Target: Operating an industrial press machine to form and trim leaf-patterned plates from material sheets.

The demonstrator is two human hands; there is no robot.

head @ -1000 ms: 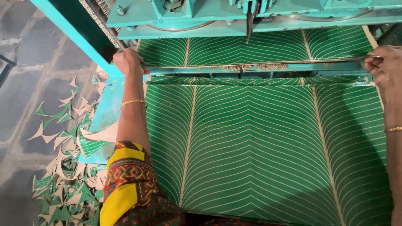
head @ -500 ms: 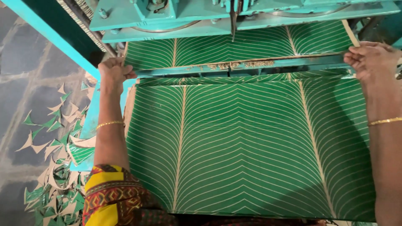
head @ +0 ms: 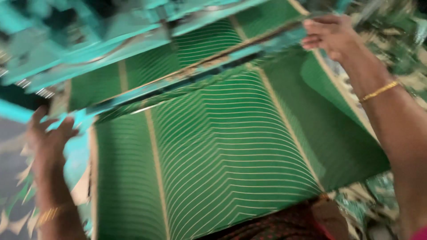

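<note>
A wide green sheet (head: 222, 151) printed with pale leaf-vein lines lies across the bed of a teal machine (head: 102, 40) and runs under its crossbar (head: 200, 71). My left hand (head: 49, 138) grips the sheet's left edge near the bar, a gold bangle on that wrist. My right hand (head: 329, 35) holds the sheet's far right edge by the bar, also with a gold bangle (head: 378, 91). The picture is blurred and tilted.
Green and pale paper offcuts (head: 18, 213) lie on the floor at the lower left, with more scraps (head: 400, 35) at the upper right. A patterned garment (head: 284, 224) shows at the bottom edge.
The view has swung and tilted, so the machine and sheet now slant. Both hands stay at the sheet's edges by the bar; the left sits lower in the picture, the right higher.
</note>
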